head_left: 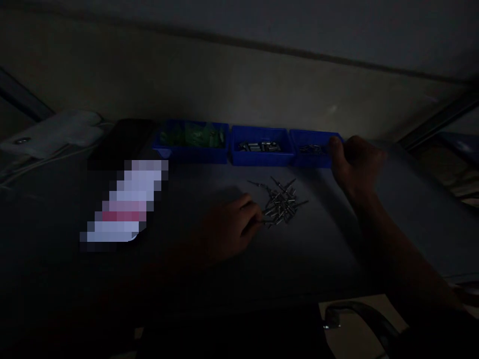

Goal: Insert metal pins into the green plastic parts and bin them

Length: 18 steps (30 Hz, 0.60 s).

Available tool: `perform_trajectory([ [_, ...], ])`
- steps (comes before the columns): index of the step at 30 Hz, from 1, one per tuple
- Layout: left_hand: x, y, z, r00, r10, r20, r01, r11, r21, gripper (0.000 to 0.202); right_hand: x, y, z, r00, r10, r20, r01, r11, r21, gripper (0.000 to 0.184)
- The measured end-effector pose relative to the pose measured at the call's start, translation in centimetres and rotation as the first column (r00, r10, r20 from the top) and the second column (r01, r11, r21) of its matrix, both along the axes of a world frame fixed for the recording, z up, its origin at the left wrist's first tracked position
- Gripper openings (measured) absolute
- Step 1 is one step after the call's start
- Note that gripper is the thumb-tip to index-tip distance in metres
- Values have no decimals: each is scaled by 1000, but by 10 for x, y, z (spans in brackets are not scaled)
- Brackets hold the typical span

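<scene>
On the dim table, a loose pile of thin metal pin-like parts (282,203) lies between my hands. My left hand (235,224) rests at the pile's left edge, its thumb and forefinger pinched together at the end of one slim metal part. Raised at the right end of the row of bins, my right hand (359,167) has its fingers curled and its thumb against the near right corner of the right blue bin (314,160). Whatever those curled fingers hold, if anything, is hidden. Small slim metal pieces (311,149) lie in that bin.
A middle blue bin (262,158) holds short metal cylinders (260,146); a left blue bin (194,155) holds green plastic (202,134). A lit, pixelated screen (125,204) stands left. Behind it lies a white power strip (52,133) with cables. A chair armrest (359,311) shows below.
</scene>
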State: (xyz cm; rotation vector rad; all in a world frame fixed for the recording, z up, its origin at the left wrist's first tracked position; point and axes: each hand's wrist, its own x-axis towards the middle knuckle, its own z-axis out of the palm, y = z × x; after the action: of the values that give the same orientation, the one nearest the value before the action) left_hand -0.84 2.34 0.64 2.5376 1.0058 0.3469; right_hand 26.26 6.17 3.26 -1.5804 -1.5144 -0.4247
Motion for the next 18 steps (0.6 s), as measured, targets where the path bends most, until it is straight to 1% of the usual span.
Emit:
perform_trajectory([
  [1, 0, 0, 0, 1000, 5, -21, -5, 1000, 0, 14, -3, -1, 0, 1000, 5, -2, -5, 1000, -5, 48],
  [2, 1, 0, 0, 999, 11, -34, -11, 1000, 0, 15, -10, -3, -1, 999, 42, -2, -42, 999, -24, 48],
  [3, 1, 1, 0, 999, 20, -38, -20, 1000, -2, 15, -18, -7, -2, 993, 115, 0, -115, 992, -54, 48],
  [4, 1, 1, 0, 999, 32, -30, -32, 999, -5, 14, -28, -11, -3, 975, 220, 4, -219, 971, -98, 46],
  [5, 2, 2, -1, 999, 52, -6, -52, 999, -4, 13, -39, -15, -5, 941, 339, 9, -334, 930, -152, 43],
  [7, 1, 4, -3, 991, 115, 66, -115, 993, -1, 12, -57, -23, -9, 822, 569, 20, -547, 798, -252, 34],
  [8, 1, 6, -4, 983, 149, 104, -149, 989, -2, 11, -64, -27, -11, 757, 653, 29, -618, 729, -296, 29],
  [9, 0, 7, -6, 974, 179, 137, -180, 984, -6, 11, -69, -29, -13, 698, 715, 44, -666, 670, -330, 23],
  [10, -1, 9, -7, 965, 205, 164, -206, 978, -11, 11, -72, -30, -15, 652, 756, 60, -694, 626, -357, 19],
  [11, -1, 10, -7, 956, 229, 185, -229, 973, -17, 11, -74, -31, -16, 621, 780, 75, -707, 599, -376, 16],
  [12, -2, 11, -8, 948, 244, 203, -244, 970, -24, 12, -75, -31, -18, 604, 792, 88, -711, 586, -389, 15],
  [13, -2, 12, -8, 942, 251, 221, -251, 968, -30, 13, -74, -30, -18, 600, 794, 98, -709, 584, -395, 14],
  [18, 0, 14, -8, 921, 249, 300, -240, 968, -67, 20, -72, -28, -18, 636, 764, 105, -673, 616, -410, 19],
])
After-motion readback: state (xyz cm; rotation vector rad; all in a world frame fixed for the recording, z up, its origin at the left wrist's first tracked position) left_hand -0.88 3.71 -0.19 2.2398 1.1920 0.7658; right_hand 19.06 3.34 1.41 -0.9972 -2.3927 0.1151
